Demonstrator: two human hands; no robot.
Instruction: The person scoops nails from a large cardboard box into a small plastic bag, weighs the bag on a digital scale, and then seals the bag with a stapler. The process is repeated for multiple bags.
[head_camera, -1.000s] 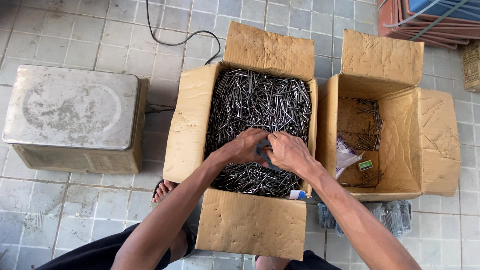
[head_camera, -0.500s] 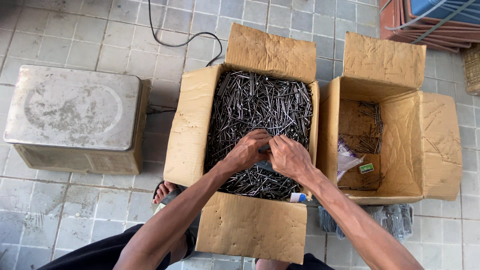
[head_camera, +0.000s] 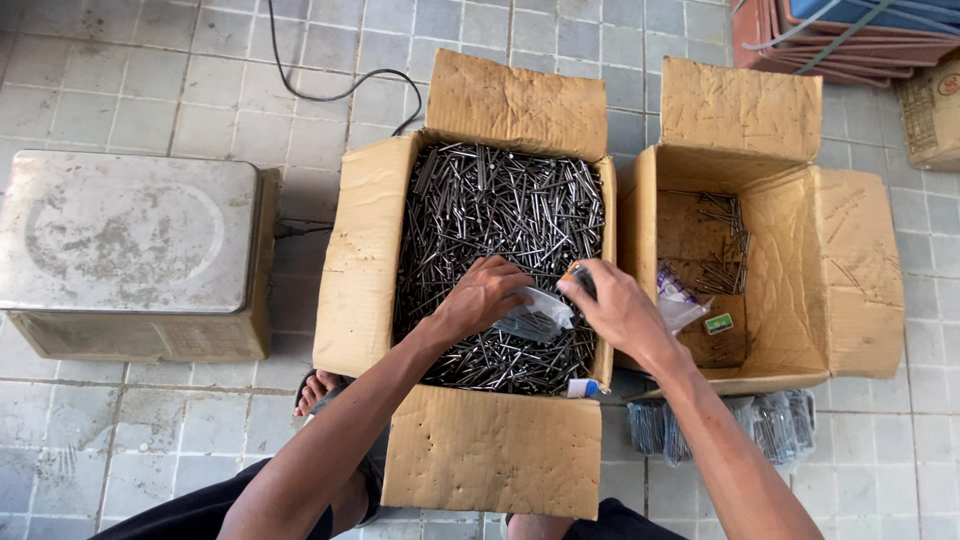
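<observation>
Since the earlier frame our hands part: left hand (head_camera: 487, 297) grips a bagged nail bundle (head_camera: 535, 318), right hand (head_camera: 617, 305) pinches a small dark object (head_camera: 580, 276) over the nail box (head_camera: 362, 250).

The left hand (head_camera: 487, 296) covered part of the clear bag (head_camera: 537, 318); what the right hand (head_camera: 612, 305) pinched was unclear. The stacked trays (head_camera: 850, 40) ran off the top edge.

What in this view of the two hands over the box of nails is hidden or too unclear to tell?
All in the head view:
- What the small plastic bag holds: blurred, partly under the left hand.
- The dark thing pinched in the right hand: fingers cover most of it.
- How deep the nails lie: the cardboard box walls hide it.
- The bagged bundles on the floor: partly behind the right forearm.
</observation>
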